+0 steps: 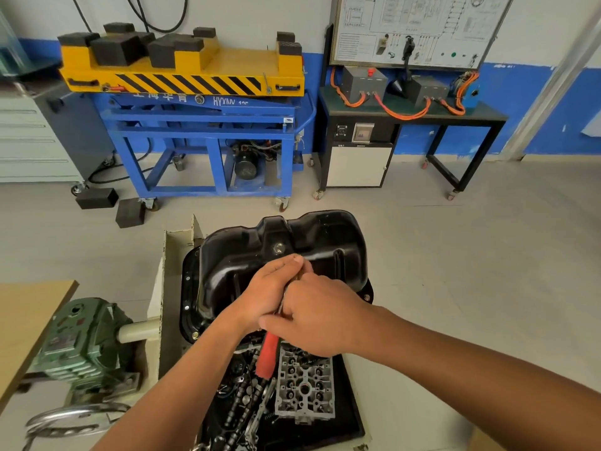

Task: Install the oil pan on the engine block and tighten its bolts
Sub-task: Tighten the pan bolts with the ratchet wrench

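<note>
Your right forearm point(471, 369) lies nearest; right hand point(322, 320) and left hand point(270, 292) both curl round the red-handled tool point(268, 354) over the black oil pan point(309, 234), cylinder head point(305, 385) below.

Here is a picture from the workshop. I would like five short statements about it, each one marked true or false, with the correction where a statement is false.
1. The left hand and the right hand both hold one tool with a red handle. True.
2. The oil pan is silver. False: it is black.
3. The green machine stands to the right of the oil pan. False: it stands to the left.
4. Orange cables lie on the black table at the back. True.
5. The tray below the hands holds engine parts. True.
</note>
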`<action>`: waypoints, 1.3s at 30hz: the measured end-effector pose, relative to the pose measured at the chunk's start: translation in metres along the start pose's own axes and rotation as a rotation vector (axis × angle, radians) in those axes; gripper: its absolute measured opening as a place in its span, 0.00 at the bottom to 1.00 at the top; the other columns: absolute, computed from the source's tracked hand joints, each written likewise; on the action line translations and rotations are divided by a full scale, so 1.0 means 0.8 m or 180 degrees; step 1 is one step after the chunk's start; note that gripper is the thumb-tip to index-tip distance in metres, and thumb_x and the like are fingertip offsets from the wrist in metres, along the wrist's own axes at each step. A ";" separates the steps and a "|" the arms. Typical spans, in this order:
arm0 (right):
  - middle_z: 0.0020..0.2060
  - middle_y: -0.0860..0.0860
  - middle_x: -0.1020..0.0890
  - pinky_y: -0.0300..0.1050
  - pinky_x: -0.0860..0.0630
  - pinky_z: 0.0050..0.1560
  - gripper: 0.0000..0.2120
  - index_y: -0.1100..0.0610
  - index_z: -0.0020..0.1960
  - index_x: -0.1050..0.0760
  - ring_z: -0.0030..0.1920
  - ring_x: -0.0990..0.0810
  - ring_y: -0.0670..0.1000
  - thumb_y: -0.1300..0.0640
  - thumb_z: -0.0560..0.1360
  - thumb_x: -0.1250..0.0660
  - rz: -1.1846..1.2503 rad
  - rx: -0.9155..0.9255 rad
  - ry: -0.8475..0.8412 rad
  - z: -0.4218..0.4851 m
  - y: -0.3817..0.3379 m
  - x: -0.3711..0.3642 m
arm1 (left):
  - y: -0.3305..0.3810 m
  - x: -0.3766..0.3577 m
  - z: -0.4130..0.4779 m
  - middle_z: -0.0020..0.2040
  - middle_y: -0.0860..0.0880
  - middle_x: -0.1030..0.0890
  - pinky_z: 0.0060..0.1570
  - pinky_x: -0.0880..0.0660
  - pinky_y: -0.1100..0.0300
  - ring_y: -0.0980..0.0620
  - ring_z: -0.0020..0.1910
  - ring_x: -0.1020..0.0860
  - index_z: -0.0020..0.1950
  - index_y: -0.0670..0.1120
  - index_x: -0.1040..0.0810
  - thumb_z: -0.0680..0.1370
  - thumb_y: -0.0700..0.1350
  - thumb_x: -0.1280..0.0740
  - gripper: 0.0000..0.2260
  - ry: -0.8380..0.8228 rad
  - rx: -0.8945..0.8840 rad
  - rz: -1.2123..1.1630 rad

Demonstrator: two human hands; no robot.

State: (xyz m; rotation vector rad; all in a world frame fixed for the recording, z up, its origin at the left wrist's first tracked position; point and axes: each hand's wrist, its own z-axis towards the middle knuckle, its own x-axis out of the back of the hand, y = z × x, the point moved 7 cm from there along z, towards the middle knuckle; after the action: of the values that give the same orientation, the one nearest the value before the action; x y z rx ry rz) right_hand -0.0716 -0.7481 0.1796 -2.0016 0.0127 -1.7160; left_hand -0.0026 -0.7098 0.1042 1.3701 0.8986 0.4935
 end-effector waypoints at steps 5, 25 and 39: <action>0.25 0.53 0.23 0.53 0.21 0.37 0.22 0.56 0.30 0.25 0.26 0.27 0.47 0.43 0.77 0.34 0.0268 -0.0169 -0.0424 -0.007 0.021 -0.003 | -0.007 0.001 0.004 0.34 0.50 0.27 0.39 0.31 0.61 0.53 0.35 0.29 0.41 0.48 0.21 0.80 0.51 0.39 0.12 0.0191 -0.0076 0.0310; 0.33 0.49 0.32 0.43 0.38 0.29 0.09 0.52 0.41 0.30 0.28 0.35 0.49 0.62 0.75 0.32 -0.1754 -0.0332 0.0177 0.009 0.062 0.053 | -0.013 -0.022 -0.001 0.32 0.39 0.38 0.36 0.37 0.64 0.53 0.29 0.40 0.60 0.51 0.18 0.83 0.53 0.42 0.15 -0.0723 0.0054 0.0695; 0.27 0.47 0.31 0.43 0.34 0.30 0.22 0.51 0.29 0.35 0.28 0.30 0.49 0.44 0.76 0.33 -0.0908 -0.0382 0.0049 -0.017 0.064 0.051 | 0.005 -0.003 -0.002 0.31 0.43 0.30 0.37 0.30 0.60 0.51 0.31 0.31 0.50 0.46 0.18 0.85 0.48 0.42 0.14 0.0132 -0.0432 0.1129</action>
State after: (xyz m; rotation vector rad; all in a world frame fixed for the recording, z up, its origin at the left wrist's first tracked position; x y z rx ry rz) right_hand -0.0600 -0.8105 0.1991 -2.1619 -0.1765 -1.9463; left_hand -0.0044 -0.7100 0.1085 1.4030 0.6426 0.8415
